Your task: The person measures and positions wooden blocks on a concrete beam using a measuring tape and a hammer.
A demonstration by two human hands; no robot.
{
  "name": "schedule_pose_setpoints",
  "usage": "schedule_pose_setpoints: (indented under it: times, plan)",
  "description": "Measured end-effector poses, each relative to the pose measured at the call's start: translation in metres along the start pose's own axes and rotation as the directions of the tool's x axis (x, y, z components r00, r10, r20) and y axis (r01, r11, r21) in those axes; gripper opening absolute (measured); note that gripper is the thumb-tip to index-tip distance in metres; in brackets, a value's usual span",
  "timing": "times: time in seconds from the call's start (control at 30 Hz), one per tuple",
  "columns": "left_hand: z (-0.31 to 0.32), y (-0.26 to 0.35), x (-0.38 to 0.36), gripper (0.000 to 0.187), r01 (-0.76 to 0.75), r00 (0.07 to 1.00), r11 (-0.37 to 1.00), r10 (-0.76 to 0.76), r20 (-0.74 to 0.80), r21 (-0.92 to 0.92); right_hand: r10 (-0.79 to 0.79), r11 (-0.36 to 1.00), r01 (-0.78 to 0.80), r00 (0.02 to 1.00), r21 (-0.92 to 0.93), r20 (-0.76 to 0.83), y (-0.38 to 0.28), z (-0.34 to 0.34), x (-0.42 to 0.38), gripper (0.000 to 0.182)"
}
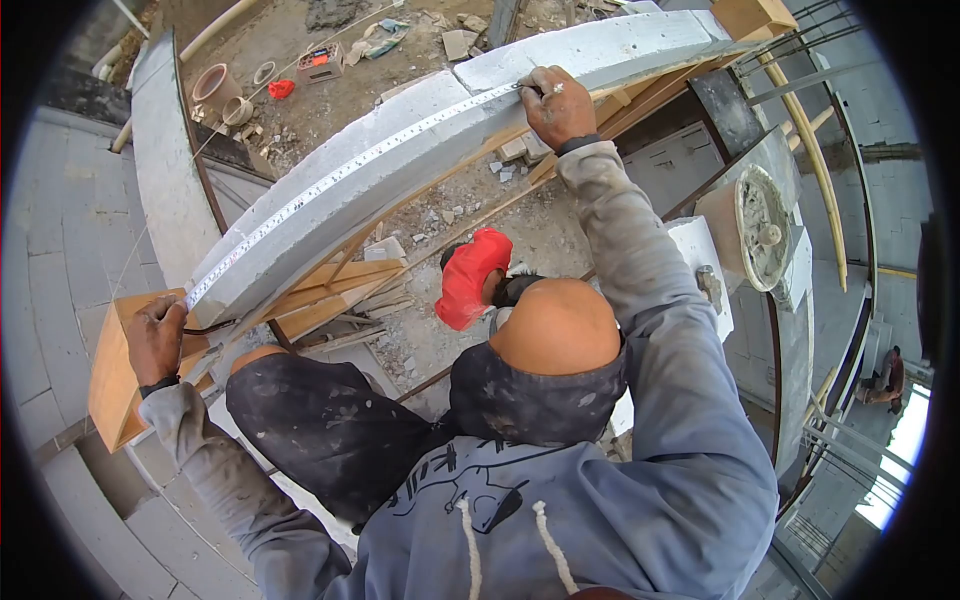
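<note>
A white measuring tape with dark markings lies stretched along the top of a row of pale grey blocks. My left hand is closed on the tape at the near left end of the row, beside a wooden formwork box. Farther along, my right hand pinches the tape against the block edge, close to a joint between two blocks. Both thumbs and fingertips are partly hidden. Timber boards run under the row of blocks.
A person in red is far below, between my knees. A mortar bucket stands at right near a hammer-like tool. Bamboo poles lie beyond. Another person is at far right. Rubble and buckets lie on the ground below.
</note>
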State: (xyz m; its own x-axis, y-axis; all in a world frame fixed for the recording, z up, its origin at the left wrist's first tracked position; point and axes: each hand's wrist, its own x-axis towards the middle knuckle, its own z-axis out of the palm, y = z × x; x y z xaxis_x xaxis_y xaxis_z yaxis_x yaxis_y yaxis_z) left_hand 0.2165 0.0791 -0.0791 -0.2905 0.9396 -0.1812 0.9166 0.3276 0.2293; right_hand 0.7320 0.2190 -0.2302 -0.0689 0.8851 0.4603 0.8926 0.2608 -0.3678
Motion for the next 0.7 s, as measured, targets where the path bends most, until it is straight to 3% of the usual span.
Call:
schedule_pose_setpoints:
  times: [0.13, 0.2, 0.4, 0.7]
  plan:
    - [0.009, -0.001, 0.004, 0.038, -0.007, 1.000, 1.000, 0.007, -0.025, -0.010, 0.024, 0.999, -0.025, 1.000, 0.020, 0.014, -0.004, -0.004, -0.001, 0.012]
    - [0.011, 0.008, 0.001, 0.039, 0.075, 0.997, 0.997, -0.075, -0.011, 0.029, 0.046, 0.999, -0.046, 0.999, 0.007, 0.021, -0.005, -0.004, -0.002, 0.012]
    - [0.014, 0.003, 0.006, 0.038, 0.058, 0.998, 0.998, -0.058, -0.010, -0.016, -0.040, 0.999, 0.041, 0.999, -0.032, 0.031, 0.000, -0.002, 0.001, 0.010]
    - [0.009, 0.005, 0.005, 0.036, 0.047, 0.998, 0.998, -0.048, -0.041, -0.031, -0.047, 0.998, 0.049, 0.998, -0.031, 0.050, 0.003, 0.005, 0.014, 0.011]
